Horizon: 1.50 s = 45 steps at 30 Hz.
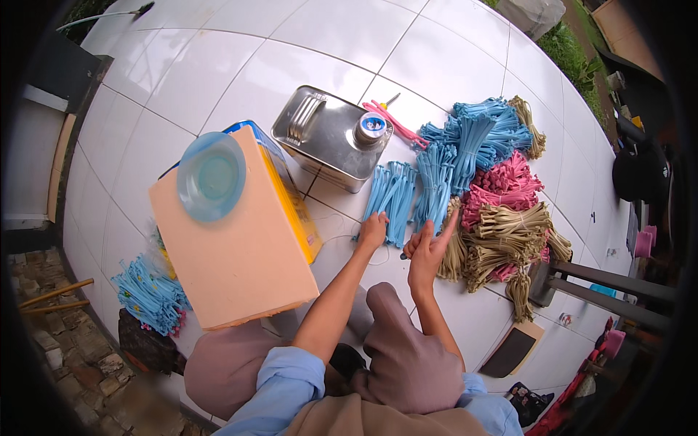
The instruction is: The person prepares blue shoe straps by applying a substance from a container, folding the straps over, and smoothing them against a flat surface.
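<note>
My left hand (372,231) is closed at the near end of a loose pile of light-blue strips (392,196), its fingertips pressed on them. Beside it, my right hand (427,251) has the index finger stretched out and the other fingers curled. A small dark tip shows by that curl; what it holds, if anything, is hidden. Just beyond the right hand lies a tied bundle of light-blue strips (435,178). A thin, pale thread (345,237) loops on the tiles near my left hand.
Bundled blue (502,123), pink (502,182) and beige strips (509,232) are heaped at right. A metal can (331,131) stands ahead. Left of my arm, a peach board (225,261) carries a translucent blue dish (211,176). More blue strips (149,291) lie far left.
</note>
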Available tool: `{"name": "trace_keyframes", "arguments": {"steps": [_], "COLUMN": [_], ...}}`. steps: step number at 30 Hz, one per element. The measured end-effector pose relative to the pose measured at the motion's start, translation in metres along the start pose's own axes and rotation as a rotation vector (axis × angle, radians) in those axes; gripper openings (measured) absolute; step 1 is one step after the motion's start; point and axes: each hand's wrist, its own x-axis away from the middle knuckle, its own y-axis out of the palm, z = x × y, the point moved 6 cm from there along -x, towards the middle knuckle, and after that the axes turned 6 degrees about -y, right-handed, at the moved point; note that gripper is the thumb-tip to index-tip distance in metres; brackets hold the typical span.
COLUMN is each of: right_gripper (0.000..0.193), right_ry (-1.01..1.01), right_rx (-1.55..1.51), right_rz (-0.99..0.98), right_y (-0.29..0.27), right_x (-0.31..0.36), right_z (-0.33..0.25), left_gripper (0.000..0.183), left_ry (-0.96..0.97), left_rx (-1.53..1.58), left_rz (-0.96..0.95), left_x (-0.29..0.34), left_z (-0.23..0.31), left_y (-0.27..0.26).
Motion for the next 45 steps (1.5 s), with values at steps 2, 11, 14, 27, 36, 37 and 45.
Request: {"name": "trace_keyframes", "arguments": {"steps": [2, 11, 14, 27, 36, 37, 45], "right_gripper": [0.07, 0.071, 0.069, 0.074, 0.07, 0.07, 0.08], "right_ry": [-0.054, -0.247, -0.306, -0.662, -0.68, -0.654, -0.604], "right_rx": [0.011, 0.198, 0.191, 0.23, 0.317, 0.273, 0.315], "right_rz": [-0.009, -0.307, -0.422, -0.794, -0.683, -0.677, -0.628], "right_y": [-0.011, 0.016, 0.026, 0.125, 0.161, 0.162, 0.167], "right_x": [-0.011, -0.004, 0.005, 0.098, 0.166, 0.164, 0.155], "right_z": [-0.01, -0.045, -0.058, -0.226, -0.238, -0.226, -0.207], "left_gripper": [0.043, 0.047, 0.041, 0.022, 0.018, 0.018, 0.019], "left_ry": [0.137, 0.439, 0.449, 0.711, 0.71, 0.722, 0.699], "left_rx": [-0.105, 0.34, 0.851, 0.784, 0.833, 0.861, 0.641], "left_rz": [-0.105, 0.039, -0.21, 0.058, 0.011, 0.07, 0.251], "left_x": [0.011, 0.092, 0.13, 0.262, 0.289, 0.286, 0.289], "left_z": [0.019, 0.116, 0.171, 0.227, 0.202, 0.194, 0.18], "left_y": [0.005, -0.066, -0.104, -0.285, -0.338, -0.339, -0.338]}}
